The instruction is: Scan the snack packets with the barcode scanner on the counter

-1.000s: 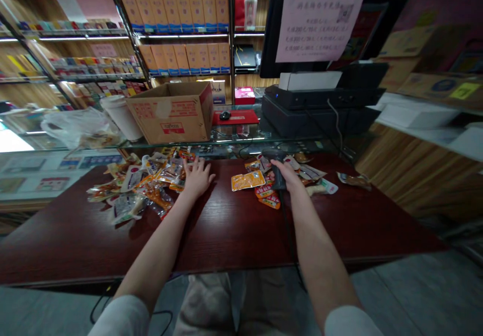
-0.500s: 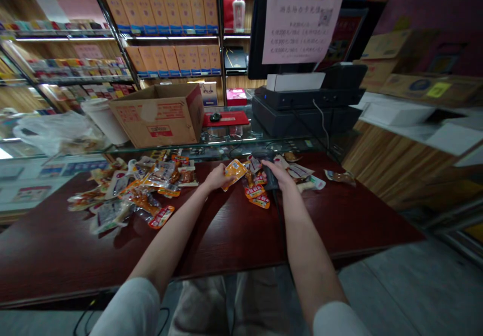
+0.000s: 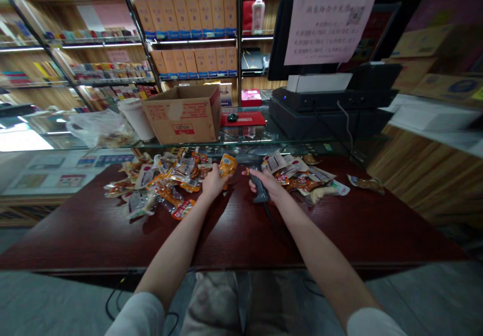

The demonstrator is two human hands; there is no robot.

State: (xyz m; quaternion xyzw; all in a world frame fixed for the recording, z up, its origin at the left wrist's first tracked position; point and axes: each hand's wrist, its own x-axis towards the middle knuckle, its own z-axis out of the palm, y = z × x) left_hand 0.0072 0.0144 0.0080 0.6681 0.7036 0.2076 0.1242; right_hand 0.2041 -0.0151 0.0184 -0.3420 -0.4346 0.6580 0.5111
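My left hand (image 3: pixel 214 181) is closed on an orange snack packet (image 3: pixel 228 165), held up with its barcode label showing. Just to the right, my right hand (image 3: pixel 266 185) wraps round the handle of a dark barcode scanner (image 3: pixel 259 187), whose head points toward the packet. A cable runs from the scanner's handle over the table. Left of my left hand lies a heap of vacuum-packed snacks (image 3: pixel 166 187). A second pile of packed snacks (image 3: pixel 302 172) spreads beyond my right hand, partly hidden by it.
The dark red table (image 3: pixel 241 245) carries both piles. Behind it, a cardboard box (image 3: pixel 183 114), a white cup (image 3: pixel 136 118) and a plastic bag (image 3: pixel 98 129) stand on the glass counter. A cash register (image 3: pixel 332 109) with a monitor is at the back right. A lone packet (image 3: pixel 365 183) lies far right.
My view has swung left. The packet in my left hand has turned more upright, and my right hand has drawn the scanner away from the right pile, toward the packet.
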